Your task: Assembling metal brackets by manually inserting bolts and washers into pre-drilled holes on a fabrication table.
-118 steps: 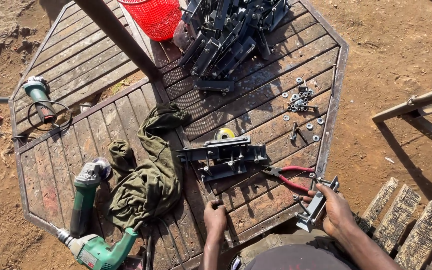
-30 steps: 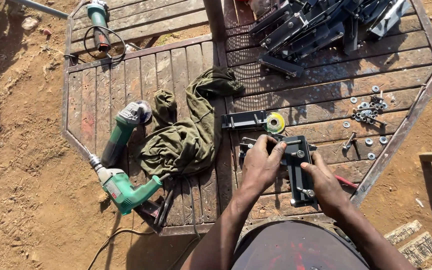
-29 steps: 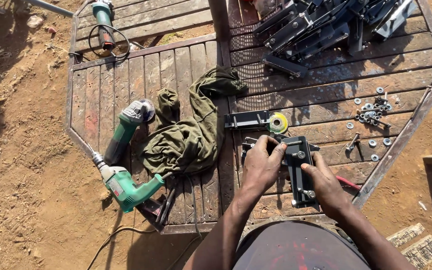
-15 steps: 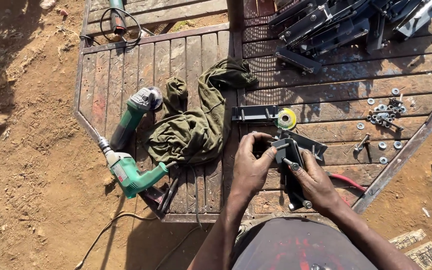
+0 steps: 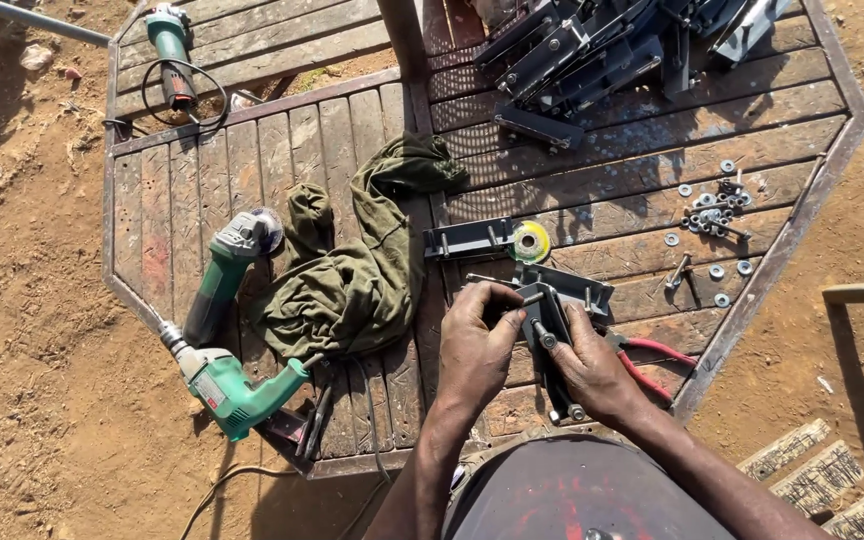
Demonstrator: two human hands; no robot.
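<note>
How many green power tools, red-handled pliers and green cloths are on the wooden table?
Green power tools: 3, an angle grinder, a drill and another grinder at the far corner.
Red-handled pliers: 1, beside the right hand.
Green cloths: 1, left of the left hand.
Total: 5

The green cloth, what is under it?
The green cloth lies on the wooden slat table. A green drill and a grinder lie beside it. Whatever the cloth covers is hidden.
</note>
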